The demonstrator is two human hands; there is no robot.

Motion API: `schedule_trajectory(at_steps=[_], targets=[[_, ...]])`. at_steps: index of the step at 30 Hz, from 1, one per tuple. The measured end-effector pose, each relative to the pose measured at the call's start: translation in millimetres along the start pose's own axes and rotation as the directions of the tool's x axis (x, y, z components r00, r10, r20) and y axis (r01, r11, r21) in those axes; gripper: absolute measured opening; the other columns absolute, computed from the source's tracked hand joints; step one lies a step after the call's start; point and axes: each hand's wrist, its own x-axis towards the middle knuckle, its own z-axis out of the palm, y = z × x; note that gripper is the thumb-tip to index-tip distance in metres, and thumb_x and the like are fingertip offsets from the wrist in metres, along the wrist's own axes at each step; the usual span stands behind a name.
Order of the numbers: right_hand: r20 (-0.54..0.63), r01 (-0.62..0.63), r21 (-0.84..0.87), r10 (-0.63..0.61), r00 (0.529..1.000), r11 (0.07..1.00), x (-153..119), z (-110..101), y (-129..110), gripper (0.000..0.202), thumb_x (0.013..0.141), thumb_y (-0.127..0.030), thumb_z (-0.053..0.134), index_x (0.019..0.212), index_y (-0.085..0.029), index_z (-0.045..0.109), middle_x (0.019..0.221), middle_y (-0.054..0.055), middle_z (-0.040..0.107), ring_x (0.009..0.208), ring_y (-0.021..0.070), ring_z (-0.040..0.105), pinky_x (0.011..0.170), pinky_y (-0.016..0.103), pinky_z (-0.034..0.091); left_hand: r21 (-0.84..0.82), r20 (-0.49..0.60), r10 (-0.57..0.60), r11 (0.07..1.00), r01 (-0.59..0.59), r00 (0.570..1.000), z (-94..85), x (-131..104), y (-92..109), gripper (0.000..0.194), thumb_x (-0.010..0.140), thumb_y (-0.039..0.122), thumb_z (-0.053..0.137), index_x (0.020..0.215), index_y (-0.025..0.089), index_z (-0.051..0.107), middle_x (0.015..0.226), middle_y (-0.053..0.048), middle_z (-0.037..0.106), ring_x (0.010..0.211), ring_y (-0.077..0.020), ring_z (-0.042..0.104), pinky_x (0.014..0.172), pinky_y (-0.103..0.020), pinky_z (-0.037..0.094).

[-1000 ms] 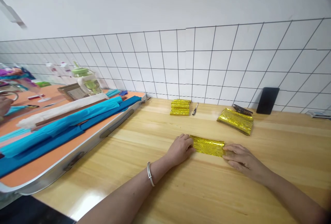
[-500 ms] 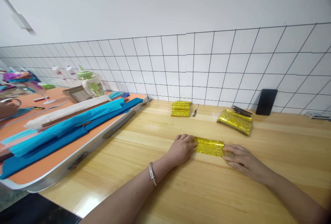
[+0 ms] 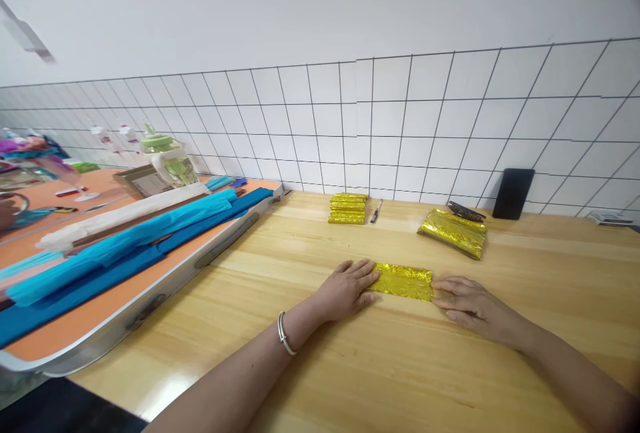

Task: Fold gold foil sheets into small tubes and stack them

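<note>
A gold foil strip (image 3: 403,281) lies flat on the wooden table (image 3: 380,366), with a fold running along its far edge. My left hand (image 3: 349,288) rests on its left end, palm down with the fingers spread. At the right end, the fingertips of my right hand (image 3: 475,306) touch the edge, fingers stretched out and slightly apart. Farther back sits a pleated gold foil piece (image 3: 347,209), with a pen (image 3: 377,211) just right of it. A stack of gold foil (image 3: 454,233) lies beyond my right hand, a black stapler (image 3: 467,211) against its far edge.
A black phone (image 3: 513,193) leans on the tiled wall. On the left, an orange table (image 3: 60,326) holds blue and white paper rolls, a box and a green-lidded bottle (image 3: 173,161). Part of another person's hand (image 3: 7,211) shows at the far left.
My left hand has flattened and its fingers have spread on the foil's left end. My right hand has barely moved. The whole view has shifted slightly.
</note>
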Motion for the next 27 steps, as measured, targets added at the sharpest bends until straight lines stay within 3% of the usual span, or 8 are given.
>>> schedule_trajectory(at_steps=[6, 14, 22, 24, 27], targets=[[-0.01, 0.012, 0.009, -0.012, 1.0, 1.0, -0.2, 3.4, 5.0, 0.029, 0.088, -0.04, 0.048, 0.111, -0.033, 0.064, 0.129, 0.004, 0.053, 0.122, 0.0246, 0.042, 0.097, 0.046, 0.036, -0.01, 0.052, 0.028, 1.0, -0.027, 0.998, -3.6, -2.0, -0.4, 0.06, 0.091, 0.055, 0.03, 0.141, 0.023, 0.024, 0.147, -0.011, 0.025, 0.136, -0.0238, 0.02, 0.107, -0.043, 0.021], [-0.187, 0.005, 0.042, 0.003, 0.982, 0.999, -4.2, 7.0, 2.1, 0.024, 0.088, -0.032, 0.049, 0.101, -0.025, 0.068, 0.115, 0.007, 0.062, 0.111, 0.0227, 0.052, 0.093, 0.041, 0.043, -0.019, 0.072, 0.022, 1.0, -0.021, 0.997, -4.7, -1.9, 0.9, 0.061, 0.091, 0.057, 0.027, 0.142, 0.023, 0.023, 0.148, -0.011, 0.023, 0.136, -0.0244, 0.019, 0.107, -0.044, 0.018], [-0.497, -0.049, -0.043, 0.021, 0.867, 0.998, -1.6, 11.3, 0.1, 0.022, 0.087, -0.025, 0.051, 0.105, -0.023, 0.063, 0.103, 0.006, 0.067, 0.1, 0.0199, 0.059, 0.089, 0.038, 0.047, -0.016, 0.079, 0.019, 1.0, -0.018, 0.997, -7.0, -1.7, 0.6, 0.062, 0.09, 0.058, 0.025, 0.142, 0.024, 0.021, 0.149, -0.008, 0.021, 0.137, -0.0247, 0.019, 0.108, -0.042, 0.018], [-0.5, -0.106, -0.023, 0.081, 0.862, 0.994, 4.7, 6.2, -11.0, 0.023, 0.088, -0.024, 0.049, 0.107, -0.022, 0.062, 0.108, 0.007, 0.065, 0.103, 0.0197, 0.057, 0.091, 0.038, 0.047, -0.01, 0.075, 0.019, 1.0, -0.018, 0.997, -5.5, -1.8, 0.0, 0.062, 0.09, 0.058, 0.025, 0.143, 0.025, 0.021, 0.149, -0.008, 0.021, 0.137, -0.0248, 0.019, 0.108, -0.043, 0.017], [-0.327, -0.185, -0.007, 0.172, 0.929, 0.983, 23.2, -2.2, -37.5, 0.032, 0.092, -0.029, 0.041, 0.119, -0.02, 0.056, 0.12, 0.008, 0.059, 0.112, 0.02, 0.052, 0.096, 0.038, 0.043, 0.0, 0.067, 0.031, 1.0, -0.031, 0.997, -1.4, -1.6, -1.0, 0.061, 0.091, 0.056, 0.026, 0.143, 0.025, 0.02, 0.149, -0.007, 0.021, 0.136, -0.0246, 0.02, 0.109, -0.043, 0.017]])
